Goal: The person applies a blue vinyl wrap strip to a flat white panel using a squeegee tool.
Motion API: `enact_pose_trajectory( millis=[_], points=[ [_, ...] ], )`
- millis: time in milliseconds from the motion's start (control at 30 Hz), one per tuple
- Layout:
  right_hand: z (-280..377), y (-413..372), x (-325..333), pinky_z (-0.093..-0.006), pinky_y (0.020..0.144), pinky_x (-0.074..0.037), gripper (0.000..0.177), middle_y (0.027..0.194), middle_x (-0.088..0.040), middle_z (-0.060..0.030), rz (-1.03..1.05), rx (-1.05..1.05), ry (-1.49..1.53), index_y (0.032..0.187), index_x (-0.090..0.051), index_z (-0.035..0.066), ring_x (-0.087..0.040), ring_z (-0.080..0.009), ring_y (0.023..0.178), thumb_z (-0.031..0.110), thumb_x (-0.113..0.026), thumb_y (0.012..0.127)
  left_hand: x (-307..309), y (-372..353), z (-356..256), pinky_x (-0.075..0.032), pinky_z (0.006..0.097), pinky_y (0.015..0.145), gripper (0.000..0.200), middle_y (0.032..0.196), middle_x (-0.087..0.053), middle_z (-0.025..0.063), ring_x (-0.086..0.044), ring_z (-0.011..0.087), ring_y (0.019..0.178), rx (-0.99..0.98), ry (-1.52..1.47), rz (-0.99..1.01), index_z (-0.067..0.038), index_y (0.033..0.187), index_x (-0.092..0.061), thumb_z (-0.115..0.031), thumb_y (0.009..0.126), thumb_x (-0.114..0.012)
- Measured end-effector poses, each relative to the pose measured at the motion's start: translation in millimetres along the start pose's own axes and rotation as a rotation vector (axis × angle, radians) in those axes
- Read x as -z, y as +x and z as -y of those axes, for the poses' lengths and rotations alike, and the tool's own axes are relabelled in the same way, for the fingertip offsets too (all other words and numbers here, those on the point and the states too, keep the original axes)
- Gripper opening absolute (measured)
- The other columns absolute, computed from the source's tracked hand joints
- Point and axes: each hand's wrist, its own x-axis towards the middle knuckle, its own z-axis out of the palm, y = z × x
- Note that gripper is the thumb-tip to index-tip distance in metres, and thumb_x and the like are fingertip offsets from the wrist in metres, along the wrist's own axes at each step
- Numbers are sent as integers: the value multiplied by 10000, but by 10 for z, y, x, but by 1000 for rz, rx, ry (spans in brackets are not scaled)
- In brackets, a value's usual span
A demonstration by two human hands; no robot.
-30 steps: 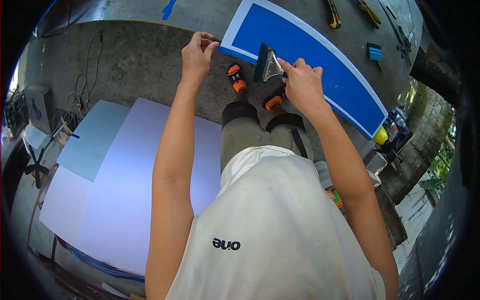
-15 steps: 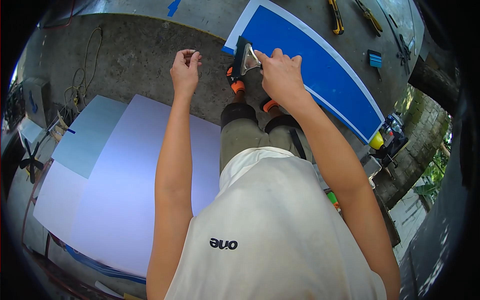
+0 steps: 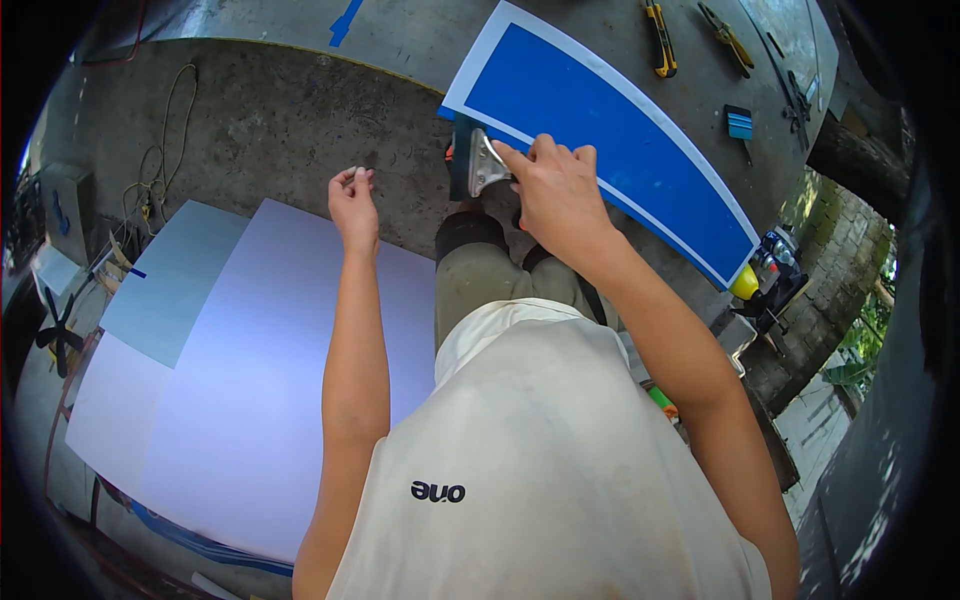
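My right hand [image 3: 562,192] grips a squeegee [image 3: 486,165] with a metal handle and a wide dark blade. The index finger stretches along the handle. Behind the blade lies a curved blue panel with a white border [image 3: 600,180], its near edge close to that hand. My left hand [image 3: 353,205] hangs over the floor, left of the squeegee, with thumb and fingertips drawn together. Whatever those fingers pinch, if anything, is too small to make out.
On the grey table [image 3: 400,25] lie a yellow-black cutter knife [image 3: 660,42], pliers [image 3: 728,40], a small blue scraper [image 3: 739,122] and blue tape [image 3: 345,24]. A yellow-capped item [image 3: 745,283] sits by the panel's right end. Large pale sheets [image 3: 240,400] cover a surface at left.
My right hand has brought the squeegee back towards my body, away from the panel's left corner. My left hand has also drawn lower and slightly left.
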Motion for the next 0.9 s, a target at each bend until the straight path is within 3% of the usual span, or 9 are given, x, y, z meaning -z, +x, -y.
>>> enact_pose_trajectory(
  millis=[67,133,233,633,900],
  points=[
    [-213,-198,46,-442,846,-370,496,1002,-633,-121,19,-75,42,1377,-692,135,-657,-284,959,32,-715,892,-200,-77,-74,-535,282,896,329,1145,-750,133,-679,142,981,-130,-32,225,9,1269,-590,-193,1041,-712],
    [-370,-374,104,-438,846,-373,509,1006,-629,-117,43,-111,40,1388,-687,139,-651,-283,952,45,-736,890,-447,-142,-290,-549,281,945,395,1185,-753,151,-702,151,1080,-114,-158,388,26,1281,-604,-122,969,-796],
    [-507,-567,143,-434,845,-377,528,1012,-623,-111,70,-170,41,1406,-678,142,-642,-282,944,56,-756,891,-764,-127,-490,-572,289,926,417,1169,-769,162,-724,158,1072,-158,-198,470,33,1289,-604,-73,942,-809],
    [-513,-753,110,-443,870,-388,551,1029,-618,-119,85,-229,128,1431,-660,156,-639,-286,965,41,-750,900,-1022,-3,-558,-572,282,836,453,1043,-793,144,-733,150,941,-236,-87,431,48,1291,-618,-44,905,-835],
    [-615,-738,94,-440,872,-385,553,1026,-622,-112,59,-258,82,1429,-662,165,-642,-283,966,45,-755,897,-1015,-19,-569,-541,270,897,557,1060,-774,116,-699,132,954,-123,-138,435,43,1353,-562,-101,906,-862]
  ],
)
